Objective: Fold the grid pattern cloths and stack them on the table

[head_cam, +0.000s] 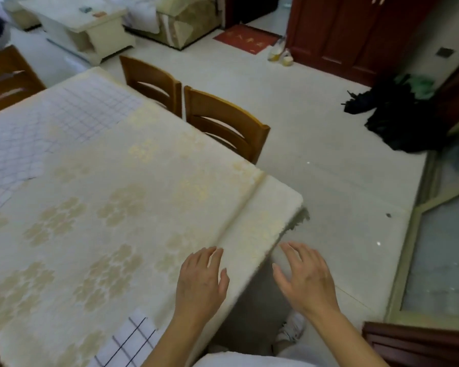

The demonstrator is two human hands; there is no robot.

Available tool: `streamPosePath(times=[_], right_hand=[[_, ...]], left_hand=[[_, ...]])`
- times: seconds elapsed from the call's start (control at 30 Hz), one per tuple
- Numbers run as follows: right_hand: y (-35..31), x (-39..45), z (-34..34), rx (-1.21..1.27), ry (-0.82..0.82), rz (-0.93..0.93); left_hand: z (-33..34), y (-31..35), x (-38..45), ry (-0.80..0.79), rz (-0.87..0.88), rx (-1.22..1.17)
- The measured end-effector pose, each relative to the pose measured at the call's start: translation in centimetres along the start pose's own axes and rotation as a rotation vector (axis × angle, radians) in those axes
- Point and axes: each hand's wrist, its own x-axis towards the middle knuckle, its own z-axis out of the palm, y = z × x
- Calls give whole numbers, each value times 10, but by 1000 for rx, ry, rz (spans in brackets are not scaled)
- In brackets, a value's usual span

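Note:
A white cloth with a purple grid (51,123) lies spread and rumpled at the far left of the table (133,197). Another white cloth with dark grid lines (127,345) shows at the table's near edge, partly under my left forearm. My left hand (200,282) hovers over the table's right edge, fingers relaxed and holding nothing. My right hand (302,276) is out beyond the edge, above the floor, fingers spread and empty.
The table carries a cream floral cover. Two wooden chairs (223,120) stand along its far side, another chair (6,78) at far left. A black heap (398,117) lies on the tiled floor at right. A red door (350,33) and low white table (80,25) stand behind.

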Motion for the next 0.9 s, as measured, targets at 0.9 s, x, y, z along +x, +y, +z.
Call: streamPosePath(times=[0.9], right_hand=[[318,101,-82,42,40,327]], left_hand=[[107,293,232,-147,253,69]])
